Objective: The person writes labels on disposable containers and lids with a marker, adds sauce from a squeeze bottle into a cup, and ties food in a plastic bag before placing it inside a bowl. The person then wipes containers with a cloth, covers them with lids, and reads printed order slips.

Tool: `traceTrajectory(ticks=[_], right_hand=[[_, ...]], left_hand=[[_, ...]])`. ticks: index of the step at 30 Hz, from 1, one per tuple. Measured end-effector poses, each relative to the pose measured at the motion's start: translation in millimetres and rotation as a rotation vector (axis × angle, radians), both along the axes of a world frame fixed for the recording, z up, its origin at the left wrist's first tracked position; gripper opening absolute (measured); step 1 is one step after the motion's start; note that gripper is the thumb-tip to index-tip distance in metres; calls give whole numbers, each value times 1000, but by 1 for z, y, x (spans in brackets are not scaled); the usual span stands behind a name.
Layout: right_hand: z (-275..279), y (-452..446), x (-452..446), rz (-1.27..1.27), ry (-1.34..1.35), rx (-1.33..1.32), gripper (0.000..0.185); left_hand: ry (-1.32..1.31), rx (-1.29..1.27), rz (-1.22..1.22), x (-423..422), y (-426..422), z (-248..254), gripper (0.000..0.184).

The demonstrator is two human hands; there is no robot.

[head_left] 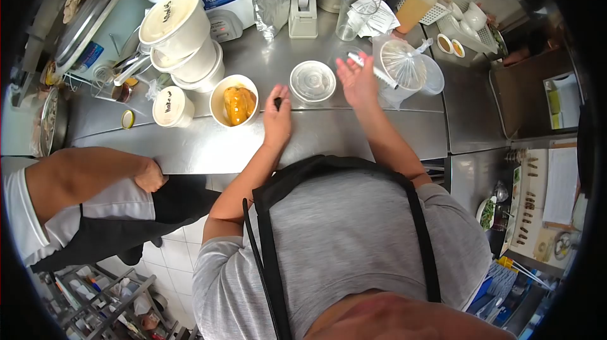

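My right hand [358, 80] holds a white marker [382, 77] near the thumb, its dark tip pointing away to the right; the other fingers are loosely spread. My left hand [277, 115] is closed on a small black cap [277, 103], apparently the marker's. Between my hands stands a round white bowl with a clear lid [313, 81]. Just left of my left hand sits an open white tub [217, 101] holding glossy orange-yellow food [239, 106]. A tied clear plastic bag [403, 65] in a round container is beside my right hand.
Stacked white tubs [180, 30] and a small lidded tub [172, 106] with handwriting stand at the left. Behind are a rice cooker [222, 8], tape dispenser [303, 14], clear cup [348, 17] and sauce bottles [418, 8]. A co-worker's arm [95, 179] is at the left edge.
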State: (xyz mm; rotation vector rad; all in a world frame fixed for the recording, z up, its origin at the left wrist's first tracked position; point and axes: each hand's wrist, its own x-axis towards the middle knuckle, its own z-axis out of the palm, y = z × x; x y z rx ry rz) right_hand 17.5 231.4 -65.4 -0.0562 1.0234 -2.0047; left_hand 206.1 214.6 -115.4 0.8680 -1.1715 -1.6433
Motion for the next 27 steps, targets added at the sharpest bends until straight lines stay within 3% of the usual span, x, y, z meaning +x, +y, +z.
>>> traceTrajectory(ticks=[4,7,9,10,13,18,27], right_hand=[[-40,5,15,21,-146,-12,33],[-36,3,3,-6,38,84,26],[-17,6,-4,78,435,81,20],[-4,6,-4,121,632,76,18],[15,-2,9,446,917,117,14],[2,-20,24,410,1066,202,19],[2,-21,25,428,1086,239,19]], left_hand=[[-50,-57,-82,-13,11,-11,44],[-2,69,-53,-15,6,-18,39],[-95,196,-10,-11,-3,-5,34],[-150,136,68,-13,-9,-2,26],[-75,182,-6,-18,-24,11,29],[-21,201,-30,-34,-30,9,26],[54,264,-83,-33,-29,16,19]])
